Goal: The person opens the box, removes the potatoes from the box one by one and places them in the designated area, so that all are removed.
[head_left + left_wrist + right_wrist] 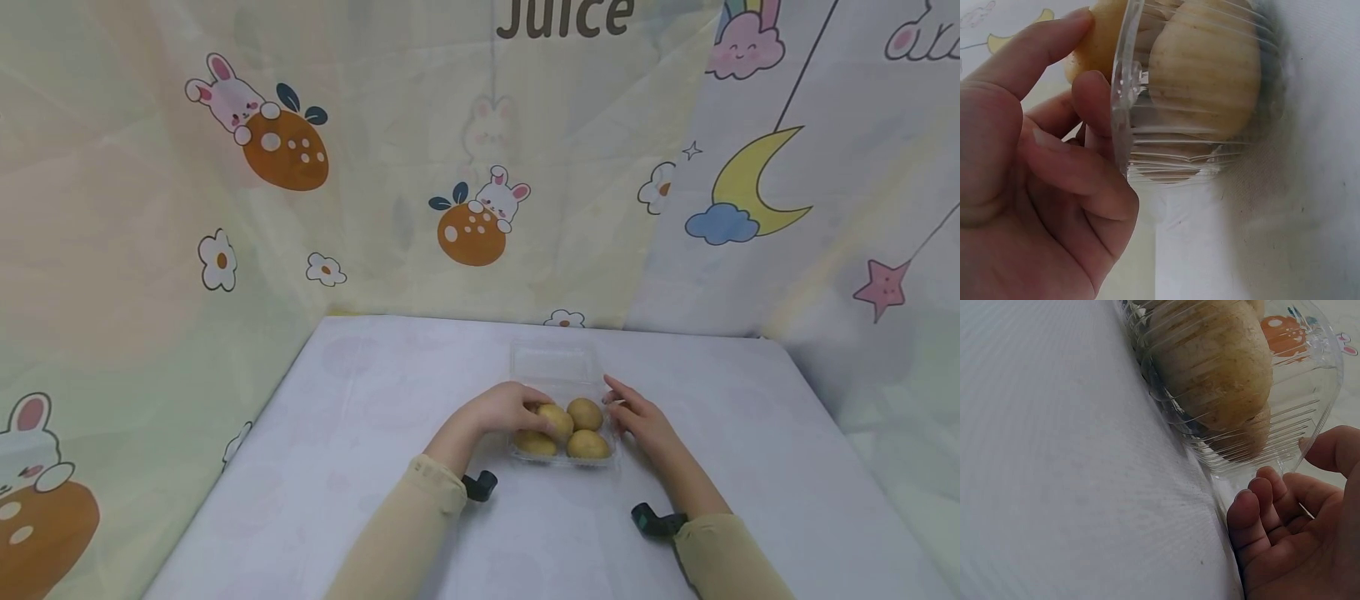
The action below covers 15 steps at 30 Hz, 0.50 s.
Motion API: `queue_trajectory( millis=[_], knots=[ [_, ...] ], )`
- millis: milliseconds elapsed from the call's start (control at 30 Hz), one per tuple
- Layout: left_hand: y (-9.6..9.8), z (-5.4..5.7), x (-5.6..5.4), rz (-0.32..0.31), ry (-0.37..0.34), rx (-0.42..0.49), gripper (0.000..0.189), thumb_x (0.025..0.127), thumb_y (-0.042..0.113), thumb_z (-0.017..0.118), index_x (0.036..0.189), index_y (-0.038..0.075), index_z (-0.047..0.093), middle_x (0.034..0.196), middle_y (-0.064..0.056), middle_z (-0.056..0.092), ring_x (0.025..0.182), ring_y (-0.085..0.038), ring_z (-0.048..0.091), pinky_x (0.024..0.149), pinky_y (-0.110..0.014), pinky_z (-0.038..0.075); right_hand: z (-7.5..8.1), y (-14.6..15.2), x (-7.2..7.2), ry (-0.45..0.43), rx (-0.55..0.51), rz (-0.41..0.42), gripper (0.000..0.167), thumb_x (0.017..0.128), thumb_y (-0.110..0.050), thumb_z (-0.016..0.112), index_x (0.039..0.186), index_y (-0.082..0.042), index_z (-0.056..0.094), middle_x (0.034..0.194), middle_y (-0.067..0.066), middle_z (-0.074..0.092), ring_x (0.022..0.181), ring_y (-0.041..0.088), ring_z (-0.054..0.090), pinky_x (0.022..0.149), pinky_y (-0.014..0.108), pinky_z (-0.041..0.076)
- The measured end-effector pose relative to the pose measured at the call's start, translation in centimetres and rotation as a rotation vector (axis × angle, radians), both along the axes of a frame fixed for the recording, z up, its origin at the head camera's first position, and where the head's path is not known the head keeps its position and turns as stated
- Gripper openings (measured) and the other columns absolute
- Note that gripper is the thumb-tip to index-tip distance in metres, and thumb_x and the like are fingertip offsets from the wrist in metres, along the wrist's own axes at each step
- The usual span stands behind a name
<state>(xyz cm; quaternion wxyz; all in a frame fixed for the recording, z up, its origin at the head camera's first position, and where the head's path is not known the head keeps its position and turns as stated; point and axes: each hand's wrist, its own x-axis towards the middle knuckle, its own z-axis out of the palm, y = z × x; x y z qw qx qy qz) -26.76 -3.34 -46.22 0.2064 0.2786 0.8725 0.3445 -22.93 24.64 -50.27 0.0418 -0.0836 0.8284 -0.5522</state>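
In the head view, a clear plastic container [562, 461] holds several yellow-brown potatoes [588, 444]. My left hand [506, 410] reaches over its left side and pinches one potato [556, 422], which sits above the others. In the left wrist view, that potato [1099, 39] shows at the fingertips, partly behind the container wall [1172, 150]. At the container's right side is my right hand [637, 421]. The right wrist view shows its fingers [1245, 509] against the outer wall and one digit at the rim [1329, 394], holding the edge.
The container's clear lid [553, 360] lies opened toward the back. A white cloth covers the table [375, 400]. Printed curtains [405, 125] stand behind and beside it. A black wrist camera mount [480, 486] is on the left wrist and another mount [656, 522] on the right.
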Motion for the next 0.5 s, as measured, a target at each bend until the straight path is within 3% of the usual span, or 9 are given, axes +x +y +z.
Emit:
queue_trajectory(
  millis=[200,500],
  knots=[
    [-0.7,0.3,0.0,0.047,-0.022,0.039,0.042,0.083,0.052,0.075,0.12,0.034,0.07,0.083,0.009,0.063,0.08,-0.009,0.055,0.071,-0.028,0.046,-1.9,0.7,-0.9,0.004,-0.015,-0.007,0.053,0.103,-0.012,0.05,0.153,-0.007,0.034,0.126,0.024,0.05,0.077,0.013,0.053,0.069,0.025,0.049],
    [-2.5,0.9,-0.1,0.114,-0.049,0.128,0.04,0.078,0.056,0.077,0.116,0.044,0.069,0.095,0.011,0.068,0.089,-0.011,0.06,0.076,-0.031,0.05,-2.2,0.7,-1.1,-0.006,0.006,-0.022,0.053,0.103,-0.017,0.05,0.153,-0.011,0.035,0.125,0.021,0.051,0.079,0.012,0.054,0.07,0.025,0.049]
  ],
)
